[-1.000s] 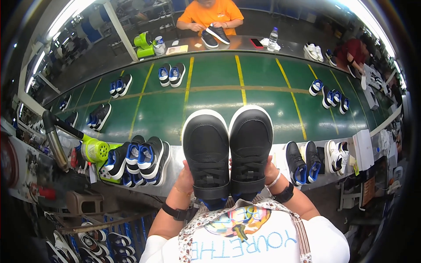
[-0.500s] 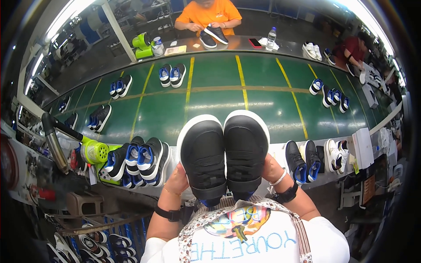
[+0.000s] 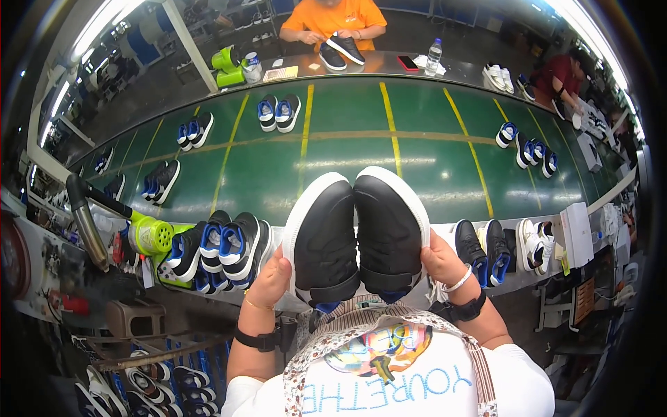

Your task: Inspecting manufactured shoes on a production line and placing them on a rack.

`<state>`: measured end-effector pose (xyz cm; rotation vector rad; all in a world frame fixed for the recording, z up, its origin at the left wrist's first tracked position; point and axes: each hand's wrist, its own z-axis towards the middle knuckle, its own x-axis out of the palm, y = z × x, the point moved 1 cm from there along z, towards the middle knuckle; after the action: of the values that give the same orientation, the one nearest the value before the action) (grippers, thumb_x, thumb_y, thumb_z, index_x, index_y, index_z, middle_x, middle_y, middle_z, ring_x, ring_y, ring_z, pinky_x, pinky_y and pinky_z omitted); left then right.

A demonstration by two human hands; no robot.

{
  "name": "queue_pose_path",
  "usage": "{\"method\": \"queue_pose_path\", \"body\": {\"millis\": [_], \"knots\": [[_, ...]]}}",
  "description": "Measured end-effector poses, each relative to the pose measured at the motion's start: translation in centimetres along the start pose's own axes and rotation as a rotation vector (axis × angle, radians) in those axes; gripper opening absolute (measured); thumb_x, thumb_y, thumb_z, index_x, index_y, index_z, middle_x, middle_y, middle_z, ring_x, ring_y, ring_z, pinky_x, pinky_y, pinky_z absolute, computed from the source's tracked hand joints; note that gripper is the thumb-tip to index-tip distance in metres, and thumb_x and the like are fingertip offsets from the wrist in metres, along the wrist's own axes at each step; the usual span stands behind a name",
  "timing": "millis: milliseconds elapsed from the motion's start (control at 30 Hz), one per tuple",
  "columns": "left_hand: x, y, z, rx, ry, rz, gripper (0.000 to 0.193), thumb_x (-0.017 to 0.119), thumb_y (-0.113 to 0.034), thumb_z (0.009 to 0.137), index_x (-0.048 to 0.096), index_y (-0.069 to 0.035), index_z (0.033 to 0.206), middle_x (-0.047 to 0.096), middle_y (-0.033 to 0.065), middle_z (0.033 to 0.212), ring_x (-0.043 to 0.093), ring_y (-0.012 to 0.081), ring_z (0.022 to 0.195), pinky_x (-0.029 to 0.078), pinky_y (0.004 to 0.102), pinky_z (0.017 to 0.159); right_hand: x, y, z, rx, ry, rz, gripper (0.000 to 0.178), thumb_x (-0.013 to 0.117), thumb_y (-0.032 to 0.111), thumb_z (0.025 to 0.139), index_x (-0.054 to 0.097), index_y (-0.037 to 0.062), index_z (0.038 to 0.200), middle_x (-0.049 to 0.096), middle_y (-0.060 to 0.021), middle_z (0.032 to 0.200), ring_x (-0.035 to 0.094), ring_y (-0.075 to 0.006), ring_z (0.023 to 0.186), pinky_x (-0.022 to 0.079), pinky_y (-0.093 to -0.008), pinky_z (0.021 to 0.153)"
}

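Note:
Two black shoes with white soles fill the middle of the view, toes pointing away from me and their blue linings low, near my apron. My left hand (image 3: 272, 281) is closed on the outer side of the left shoe (image 3: 321, 236). On the other side, my right hand (image 3: 443, 260) grips the outer edge of the right shoe (image 3: 390, 233), its thumb showing near the sole. The two shoes lean together at their inner sides. Most of the fingers of both hands are hidden behind the shoes.
A green conveyor belt (image 3: 340, 154) with yellow lines carries several shoes. Stacked shoes (image 3: 240, 243) and a lime-green hot-air blower (image 3: 151, 236) stand to my left. Black shoes (image 3: 495, 250) and white shoes (image 3: 533, 244) are on the right. Across the belt, a person in orange (image 3: 333, 21) handles shoes.
The held shoes have turned slightly, toes angling closer together, and both hands have shifted up their sides. My right thumb shows more now. Shoes on the belt appear a little further right.

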<state>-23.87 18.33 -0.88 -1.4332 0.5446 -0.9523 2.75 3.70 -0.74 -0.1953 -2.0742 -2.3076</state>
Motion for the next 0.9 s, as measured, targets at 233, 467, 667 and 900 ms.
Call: {"method": "queue_pose_path", "body": {"millis": [233, 467, 667, 900], "knots": [[0.0, -0.4, 0.1, -0.007, -0.025, 0.086, 0.065, 0.032, -0.045, 0.093, 0.021, 0.002, 0.137, 0.031, 0.0113, 0.139, 0.028, 0.0196, 0.128, 0.020, 0.0314, 0.105, 0.6, 1.4, 0.3, -0.010, -0.026, -0.126, 0.066, 0.046, 0.040, 0.090, 0.025, -0.0020, 0.136, 0.039, -0.0124, 0.133, 0.034, -0.0199, 0.123, 0.023, -0.0303, 0.102], [0.6, -0.7, 0.9, -0.046, -0.109, 0.107, 0.064, 0.031, -0.043, 0.094, 0.022, 0.005, 0.136, 0.031, 0.0135, 0.138, 0.028, 0.0206, 0.128, 0.019, 0.0307, 0.105, 1.2, 2.0, 0.8, 0.009, -0.062, -0.232, 0.056, 0.036, 0.035, 0.094, 0.026, -0.0027, 0.135, 0.036, -0.0142, 0.135, 0.031, -0.0211, 0.126, 0.022, -0.0299, 0.103], [-5.9, 12.7, -1.3, -0.264, -0.273, 0.495, 0.053, 0.035, -0.033, 0.095, 0.026, -0.001, 0.136, 0.036, 0.0179, 0.136, 0.033, 0.0253, 0.127, 0.025, 0.0314, 0.103, 1.3, 0.3, 0.8, 0.120, -0.116, -0.030, 0.052, 0.030, 0.032, 0.097, 0.022, -0.0010, 0.137, 0.032, -0.0121, 0.137, 0.028, -0.0190, 0.127, 0.019, -0.0289, 0.105], [-5.8, 12.7, 1.3, -0.342, -0.324, 1.018, 0.071, 0.059, -0.030, 0.080, 0.024, -0.004, 0.136, 0.037, 0.0253, 0.130, 0.037, 0.0378, 0.121, 0.031, 0.0371, 0.099, 2.5, -0.1, 1.1, 0.293, -0.156, 0.220, 0.054, 0.029, 0.034, 0.097, 0.019, 0.0015, 0.139, 0.030, -0.0104, 0.138, 0.027, -0.0171, 0.127, 0.019, -0.0282, 0.105]]}}
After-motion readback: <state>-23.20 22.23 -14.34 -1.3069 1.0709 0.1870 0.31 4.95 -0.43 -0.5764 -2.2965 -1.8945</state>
